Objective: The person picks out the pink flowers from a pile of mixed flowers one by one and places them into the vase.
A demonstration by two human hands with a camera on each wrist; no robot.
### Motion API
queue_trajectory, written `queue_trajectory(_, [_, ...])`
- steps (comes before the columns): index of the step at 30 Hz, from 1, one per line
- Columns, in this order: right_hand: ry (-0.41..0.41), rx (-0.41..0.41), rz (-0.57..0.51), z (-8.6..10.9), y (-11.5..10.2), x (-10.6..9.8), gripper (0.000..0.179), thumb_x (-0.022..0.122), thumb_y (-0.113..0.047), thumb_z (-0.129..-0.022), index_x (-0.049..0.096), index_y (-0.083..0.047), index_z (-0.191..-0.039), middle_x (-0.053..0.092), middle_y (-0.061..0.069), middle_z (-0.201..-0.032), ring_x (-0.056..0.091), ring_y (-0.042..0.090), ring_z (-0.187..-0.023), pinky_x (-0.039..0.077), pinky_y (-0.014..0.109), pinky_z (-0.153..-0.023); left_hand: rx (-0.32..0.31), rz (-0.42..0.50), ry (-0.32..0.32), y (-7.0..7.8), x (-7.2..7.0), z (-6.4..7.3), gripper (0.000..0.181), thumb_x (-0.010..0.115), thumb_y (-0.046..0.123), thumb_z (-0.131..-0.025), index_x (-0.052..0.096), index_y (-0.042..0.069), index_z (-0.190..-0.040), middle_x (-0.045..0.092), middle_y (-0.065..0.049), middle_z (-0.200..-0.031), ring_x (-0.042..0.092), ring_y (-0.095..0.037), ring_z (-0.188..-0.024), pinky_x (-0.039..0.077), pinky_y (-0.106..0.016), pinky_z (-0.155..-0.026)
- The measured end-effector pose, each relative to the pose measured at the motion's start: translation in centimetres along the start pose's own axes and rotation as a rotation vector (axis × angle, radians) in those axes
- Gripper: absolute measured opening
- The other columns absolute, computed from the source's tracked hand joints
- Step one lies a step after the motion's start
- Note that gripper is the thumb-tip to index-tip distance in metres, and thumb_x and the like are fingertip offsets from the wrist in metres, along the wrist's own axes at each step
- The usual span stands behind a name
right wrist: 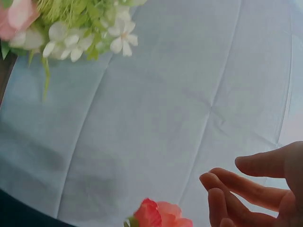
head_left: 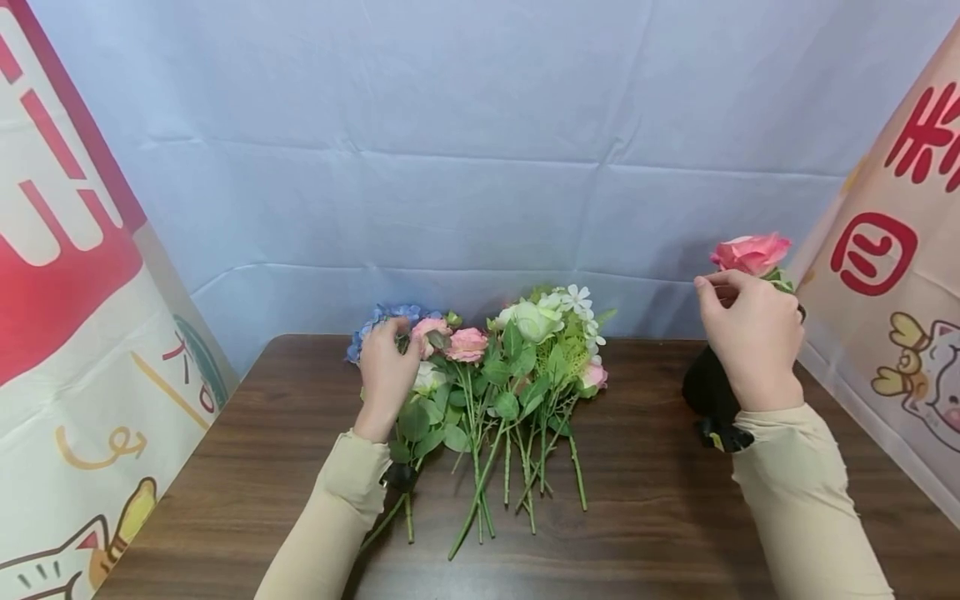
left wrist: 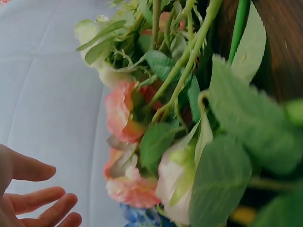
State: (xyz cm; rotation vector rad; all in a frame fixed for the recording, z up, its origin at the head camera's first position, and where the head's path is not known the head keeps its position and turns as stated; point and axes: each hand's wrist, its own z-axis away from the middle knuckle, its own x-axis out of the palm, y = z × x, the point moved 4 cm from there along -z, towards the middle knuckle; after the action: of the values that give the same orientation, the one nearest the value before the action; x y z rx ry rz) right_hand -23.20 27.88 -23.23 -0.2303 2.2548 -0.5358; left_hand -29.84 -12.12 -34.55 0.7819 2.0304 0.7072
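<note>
My left hand (head_left: 386, 375) is over the left end of a pile of artificial flowers, by the blue hydrangea (head_left: 401, 312) and pink roses (head_left: 467, 344). In the left wrist view its thumb and fingers are apart with nothing between them. On the right, a bright pink rose (head_left: 752, 252) stands upright above a black vase (head_left: 707, 387), which my right hand (head_left: 757, 342) and sleeve partly hide. The right wrist view has the right thumb and fingers apart, beside the rose rather than round it.
White and pale green flowers (head_left: 538, 321) lie at the pile's right end, their bare stems (head_left: 480, 500) pointing toward the front of the brown wooden table (head_left: 637, 517). A light blue cloth (head_left: 480, 167) hangs behind, with printed cloths (head_left: 67, 250) on both sides.
</note>
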Motion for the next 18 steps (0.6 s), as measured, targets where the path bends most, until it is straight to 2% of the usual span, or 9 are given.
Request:
queue_trajectory(8, [-0.045, 0.022, -0.044, 0.8, -1.0, 1.7, 0.045, 0.05, -0.044, -0.094, 0.069, -0.008, -0.111, 0.07, 0.019, -0.093, 0.059, 0.039, -0.08, 0.041, 0.049, -0.058, -0.056, -0.014, -0.037, -0.1, 2.1, 0.0, 0.017, 0.063, 0.008, -0.086, 0.068, 0.003, -0.101, 0.065, -0.014, -0.09, 0.058, -0.029, -0.084, 0.045, -0.04, -0.076])
queue_trajectory(13, [-0.069, 0.023, -0.045, 1.4, -1.9, 3.0, 0.041, 0.05, -0.043, -0.094, 0.07, -0.01, -0.11, 0.071, 0.016, -0.093, 0.061, 0.038, -0.079, 0.043, 0.047, -0.056, -0.092, -0.053, -0.113, 0.1, 3.6, 0.2, 0.009, 0.065, 0.01, -0.086, 0.069, 0.004, -0.092, 0.068, -0.01, -0.084, 0.063, -0.025, -0.076, 0.051, -0.037, -0.067])
queue_trajectory(18, [-0.099, 0.006, -0.05, 2.1, -2.6, 4.4, 0.04, 0.051, -0.042, -0.095, 0.07, -0.009, -0.109, 0.072, 0.015, -0.093, 0.061, 0.038, -0.079, 0.043, 0.047, -0.056, -0.141, -0.102, -0.187, 0.3, 5.0, 0.6, 0.009, 0.065, 0.012, -0.085, 0.069, 0.007, -0.091, 0.069, -0.008, -0.082, 0.064, -0.023, -0.07, 0.051, -0.034, -0.06])
